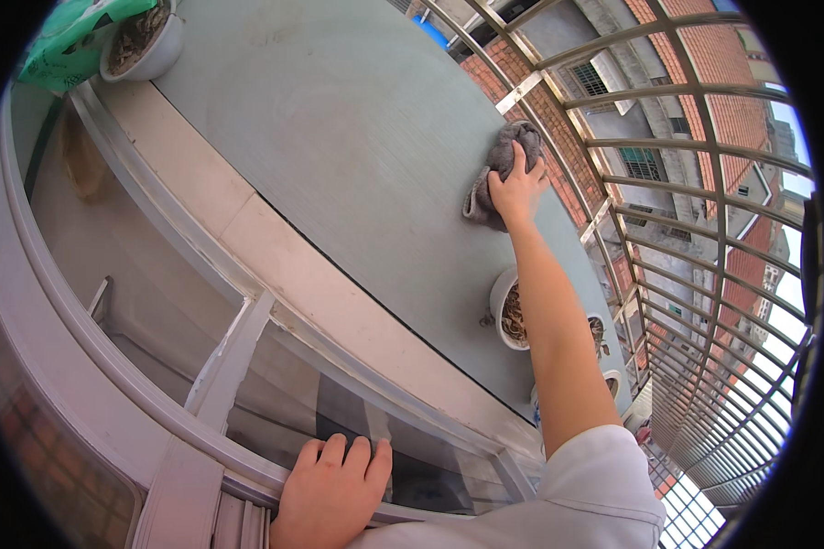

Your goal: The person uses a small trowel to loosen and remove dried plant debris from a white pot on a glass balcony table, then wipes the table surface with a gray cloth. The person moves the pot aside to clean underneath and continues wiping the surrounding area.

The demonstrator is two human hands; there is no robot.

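My right hand (520,187) presses a grey cloth (482,199) onto a pale green-grey ledge surface (343,137), close to its outer edge by the metal bars. The cloth is bunched, with part of it folded under my fingers. Lower down, my left hand (333,484) holds the window frame (261,470), its fingers draped over the rail and the thumb out of sight. Just below the cloth, a white flowerpot (500,302) with dry brown matter stands partly behind my right forearm.
Metal security bars (711,144) line the ledge's outer side, with brick buildings (745,62) beyond. Another white pot (168,51) and a green plastic bag (62,51) sit at upper left. More pots (612,381) stand past my forearm. Window glass (158,274) lies below the pale sill (247,226).
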